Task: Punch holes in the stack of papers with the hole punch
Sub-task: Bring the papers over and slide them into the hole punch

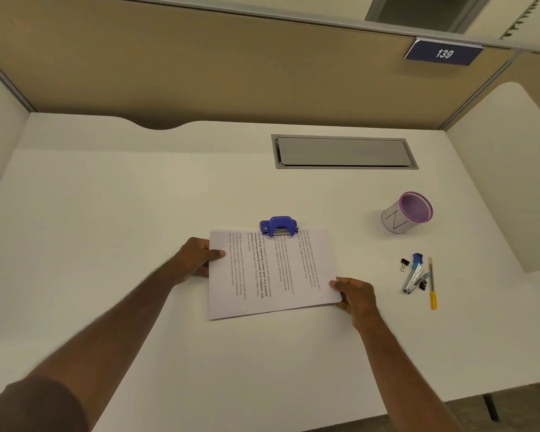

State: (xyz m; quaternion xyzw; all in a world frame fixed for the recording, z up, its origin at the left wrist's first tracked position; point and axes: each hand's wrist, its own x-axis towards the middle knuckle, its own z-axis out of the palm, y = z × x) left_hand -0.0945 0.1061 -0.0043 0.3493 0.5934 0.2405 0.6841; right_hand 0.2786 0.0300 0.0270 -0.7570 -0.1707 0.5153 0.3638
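Note:
A stack of printed white papers lies on the white desk, its text running sideways. Its far edge sits in the mouth of a blue hole punch standing just behind it. My left hand grips the stack's left edge, thumb on top. My right hand holds the near right corner, thumb on the sheet and fingers under it. Neither hand touches the punch.
To the right lie a black binder clip, a blue and silver stapler and a yellow-handled tool. A purple mesh cup lies tilted behind them. A grey cable hatch sits at the back; beige partition walls surround the desk.

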